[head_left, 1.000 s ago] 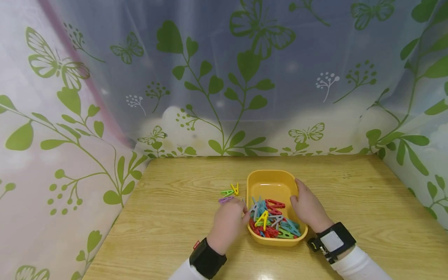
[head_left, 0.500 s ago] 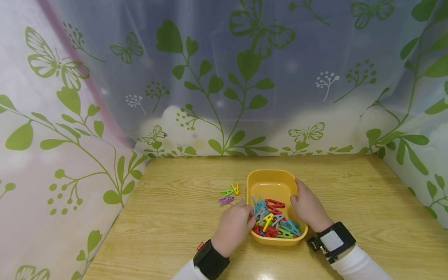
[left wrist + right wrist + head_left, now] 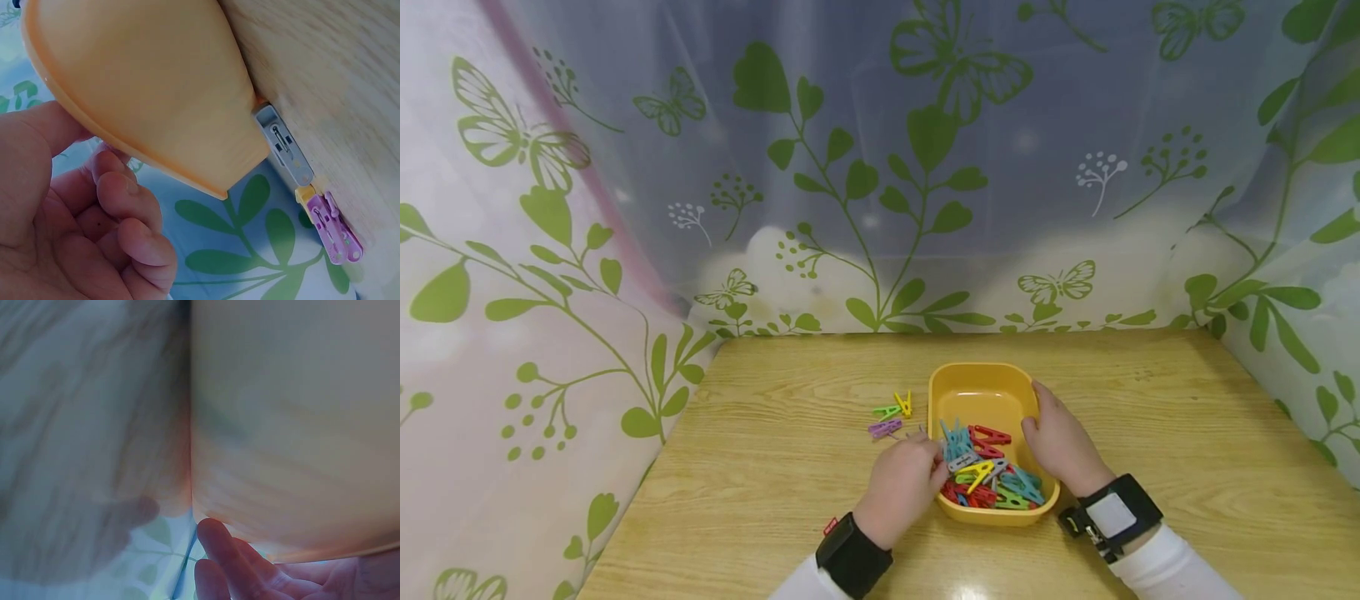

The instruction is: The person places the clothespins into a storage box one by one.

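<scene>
A yellow plastic basin [image 3: 983, 521] on the wooden table holds a heap of clothespins in red, teal, green, grey and yellow. My right hand [image 3: 1066, 442] grips the basin's right wall, thumb on the rim; its fingers [image 3: 215, 540] lie against the outside. At the left rim, my left hand [image 3: 901, 483] reaches over into the basin. A grey clothespin [image 3: 962, 462] lies right by its fingertips, which the rim hides in the left wrist view, so a pinch cannot be made out. Beside it lies a yellow clothespin [image 3: 979, 475]. The left hand's other fingers [image 3: 128, 194] curl outside the wall.
Left of the basin on the table [image 3: 760, 467] lie a purple clothespin [image 3: 884, 428], a green one [image 3: 887, 412] and a yellow one [image 3: 903, 405]. A grey clothespin [image 3: 284, 145] lies close against the basin. Patterned curtains [image 3: 865, 208] stand behind and at both sides.
My left hand has shifted slightly right and over the basin's rim. The grey clothespin by its fingers has turned flatter, and the yellow one has shifted right. My right hand stays put.
</scene>
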`<state>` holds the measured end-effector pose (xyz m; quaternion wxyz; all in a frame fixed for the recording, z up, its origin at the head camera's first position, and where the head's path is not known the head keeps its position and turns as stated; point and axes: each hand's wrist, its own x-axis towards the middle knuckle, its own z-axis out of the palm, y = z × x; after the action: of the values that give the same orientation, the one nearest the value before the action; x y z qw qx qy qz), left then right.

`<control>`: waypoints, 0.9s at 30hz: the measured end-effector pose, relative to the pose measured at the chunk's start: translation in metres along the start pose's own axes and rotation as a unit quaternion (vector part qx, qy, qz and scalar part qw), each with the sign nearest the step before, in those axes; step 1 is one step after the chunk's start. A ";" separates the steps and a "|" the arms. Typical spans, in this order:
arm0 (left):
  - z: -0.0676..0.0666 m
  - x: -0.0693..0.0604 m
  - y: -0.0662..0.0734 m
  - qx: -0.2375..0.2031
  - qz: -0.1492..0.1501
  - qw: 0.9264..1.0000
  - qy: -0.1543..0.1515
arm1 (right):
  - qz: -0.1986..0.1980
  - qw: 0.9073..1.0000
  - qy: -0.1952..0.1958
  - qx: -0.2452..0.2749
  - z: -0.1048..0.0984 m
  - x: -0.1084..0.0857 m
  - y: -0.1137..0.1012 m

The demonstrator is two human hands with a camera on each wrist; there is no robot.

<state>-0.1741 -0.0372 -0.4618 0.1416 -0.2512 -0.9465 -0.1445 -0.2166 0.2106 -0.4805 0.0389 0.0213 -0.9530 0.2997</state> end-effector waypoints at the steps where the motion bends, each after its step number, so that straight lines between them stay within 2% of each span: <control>1: 0.000 0.000 -0.001 -0.003 -0.002 1.000 0.002 | 0.001 1.000 0.000 0.000 0.000 0.000 0.000; 8: -0.006 0.004 -0.008 -0.032 -0.016 0.999 0.023 | 0.003 1.000 -0.002 0.002 -0.001 0.001 0.001; 16: -0.017 0.006 -0.030 -0.044 -0.069 0.995 0.057 | 0.002 1.000 0.000 -0.001 0.000 0.001 0.000; 20: -0.018 0.007 -0.043 -0.044 -0.086 0.994 0.059 | 0.004 1.000 -0.001 -0.002 0.000 0.000 -0.002; 27: -0.012 0.009 -0.062 -0.040 -0.087 0.994 0.046 | 0.002 1.000 0.001 -0.001 0.000 0.000 -0.001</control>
<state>-0.2114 -0.0890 -0.4608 0.1622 -0.1666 -0.9506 -0.2055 -0.2166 0.2097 -0.4793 0.0395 0.0190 -0.9532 0.2993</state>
